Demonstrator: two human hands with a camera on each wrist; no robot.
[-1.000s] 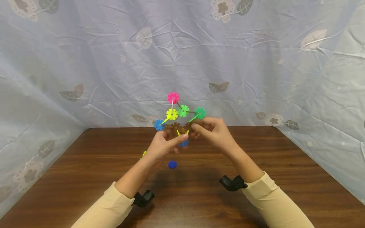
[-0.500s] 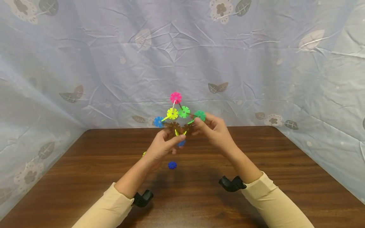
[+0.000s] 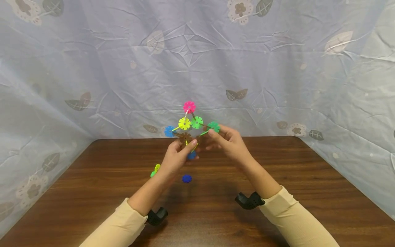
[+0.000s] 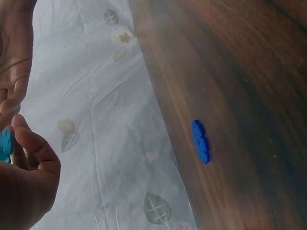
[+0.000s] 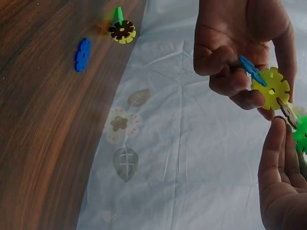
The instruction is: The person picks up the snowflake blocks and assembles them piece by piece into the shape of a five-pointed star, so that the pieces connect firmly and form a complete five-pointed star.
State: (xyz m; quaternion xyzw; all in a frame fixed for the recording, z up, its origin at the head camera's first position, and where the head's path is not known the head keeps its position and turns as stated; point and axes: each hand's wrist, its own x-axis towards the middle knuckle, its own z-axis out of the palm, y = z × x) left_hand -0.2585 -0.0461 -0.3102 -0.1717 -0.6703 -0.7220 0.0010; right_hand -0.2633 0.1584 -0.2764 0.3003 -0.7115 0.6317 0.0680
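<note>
A linked structure of notched plastic discs hangs above the table, between both hands in the head view. A pink disc tops it, over a yellow disc and a light green disc. At its left end is a blue disc. My left hand grips the lower part, thumb beside a brown disc and above a lower blue disc. With thumb and fingers, my right hand pinches the green disc at the right. Fingers hide some lower links.
On the wooden table lies a loose dark blue disc. Left of it, partly behind the left wrist, are joined yellow and green discs; the right wrist view also shows a brown disc there. A patterned curtain surrounds the table.
My right thumb has shifted up from the brown disc area to the green disc. The structure and left hand have drifted slightly left, and more of the loose yellow and green discs shows.
</note>
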